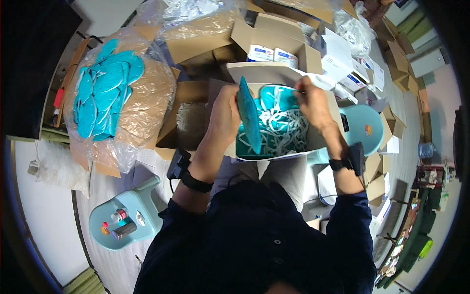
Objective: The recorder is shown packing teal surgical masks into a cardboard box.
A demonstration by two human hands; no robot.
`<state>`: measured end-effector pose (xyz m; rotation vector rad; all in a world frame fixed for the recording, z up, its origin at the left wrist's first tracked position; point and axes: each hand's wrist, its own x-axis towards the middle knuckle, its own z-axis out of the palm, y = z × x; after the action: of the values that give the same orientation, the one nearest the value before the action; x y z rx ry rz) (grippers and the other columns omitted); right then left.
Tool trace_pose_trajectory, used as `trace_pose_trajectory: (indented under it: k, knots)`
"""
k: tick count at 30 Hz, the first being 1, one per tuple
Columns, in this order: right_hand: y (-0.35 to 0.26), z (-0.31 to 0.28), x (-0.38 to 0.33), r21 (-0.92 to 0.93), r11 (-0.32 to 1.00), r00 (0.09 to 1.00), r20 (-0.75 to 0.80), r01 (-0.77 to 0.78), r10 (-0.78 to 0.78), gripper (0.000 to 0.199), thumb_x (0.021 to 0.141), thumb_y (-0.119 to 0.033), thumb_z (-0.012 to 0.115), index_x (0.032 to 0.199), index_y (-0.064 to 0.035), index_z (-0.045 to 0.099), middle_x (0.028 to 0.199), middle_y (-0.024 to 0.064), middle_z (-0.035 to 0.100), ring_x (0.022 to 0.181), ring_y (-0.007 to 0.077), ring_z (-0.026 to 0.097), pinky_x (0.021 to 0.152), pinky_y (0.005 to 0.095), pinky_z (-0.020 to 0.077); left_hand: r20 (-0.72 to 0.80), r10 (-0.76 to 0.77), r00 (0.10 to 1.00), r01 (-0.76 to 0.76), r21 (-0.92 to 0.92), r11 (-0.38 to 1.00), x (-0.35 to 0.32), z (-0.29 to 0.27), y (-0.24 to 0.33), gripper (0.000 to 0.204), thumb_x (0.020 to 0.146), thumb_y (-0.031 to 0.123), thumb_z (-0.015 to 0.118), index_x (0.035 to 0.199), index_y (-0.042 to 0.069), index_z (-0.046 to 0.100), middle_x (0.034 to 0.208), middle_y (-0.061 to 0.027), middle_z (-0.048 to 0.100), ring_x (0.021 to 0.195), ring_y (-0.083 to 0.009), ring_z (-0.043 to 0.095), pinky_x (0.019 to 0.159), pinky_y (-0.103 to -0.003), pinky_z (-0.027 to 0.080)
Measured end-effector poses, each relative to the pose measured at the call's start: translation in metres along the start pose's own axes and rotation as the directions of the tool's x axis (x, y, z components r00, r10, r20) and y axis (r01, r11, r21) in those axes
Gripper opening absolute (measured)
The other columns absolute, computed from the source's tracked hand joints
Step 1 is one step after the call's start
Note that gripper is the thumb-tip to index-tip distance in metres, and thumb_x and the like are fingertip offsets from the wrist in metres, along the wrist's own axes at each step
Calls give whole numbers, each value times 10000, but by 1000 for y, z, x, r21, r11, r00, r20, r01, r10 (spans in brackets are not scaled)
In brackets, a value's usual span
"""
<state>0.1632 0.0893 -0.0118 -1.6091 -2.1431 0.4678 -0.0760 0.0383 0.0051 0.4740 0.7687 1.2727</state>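
Left hand [226, 109]: closed on one teal cloth piece [249, 117], thumb and fingers at its left side, near the upper half. Piece long, flat, seen nearly edge-on, raised above the left part of an open white box [317, 138].

Right hand [313, 100]: over the far right of the same box, fingers curled, thumb close to forefinger. Anything pinched between: cannot tell.

Handling, by judgement: light, soft, padded, stiff enough to keep flat when lifted by one side; little risk of breakage, low slip. Best hold: long edge near mid-length, clear of cords. Likely nuisance: snagging in the tangle below.

In the box: more teal pieces [279, 97], with loose white cords [286, 130] heaped on top, much crossed.

Beyond the left hand: open brown box [188, 93], dark inside. Further left: large plastic-wrapped brown box [152, 110], with a heap of teal pieces [105, 93] on top, white-edged, overlapping.

Beyond the white box: another open carton with white packs [260, 53].

Outer left: pale blue stool [147, 188], with small bottles [124, 231] on it. Outer right: second blue stool [367, 115].
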Motion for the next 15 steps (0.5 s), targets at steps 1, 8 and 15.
trace_pose_trajectory:
  k: [1, 8, 15]
  knots:
    - [-7, -8, -2, 120, 992, 995, -96, 42, -31, 273, 800, 24, 629, 1047, -42, 530, 882, 214, 661, 863, 406, 650, 715, 456, 504, 26, 93, 995, -95, 138, 986, -2, -8, 2, 148, 880, 127, 447, 819, 56, 562, 819, -37, 508, 759, -137, 429, 706, -260, 350]
    - [-13, -48, -19, 508, 860, 949, -291, 47, 120, 121, 923, -109, 624, 973, -39, 539, 705, -15, 527, 559, 41, 436, 499, 216, 381, -26, 451, 892, -449, 48, 892, -21, -69, 83, 187, 906, 132, 612, 1085, 78, 603, 1049, -26, 613, 997, -159, 549, 899, -333, 411]
    - [-5, -44, -26, 256, 962, 985, -114, -99, 132, 149, 920, -109, 620, 939, -17, 504, 660, 71, 535, 536, 108, 497, 460, 297, 402, -519, 622, 587, -469, 409, 783, 26, -213, 220, 105, 819, 202, 730, 838, 162, 635, 772, 25, 570, 716, -100, 509, 626, -274, 408]
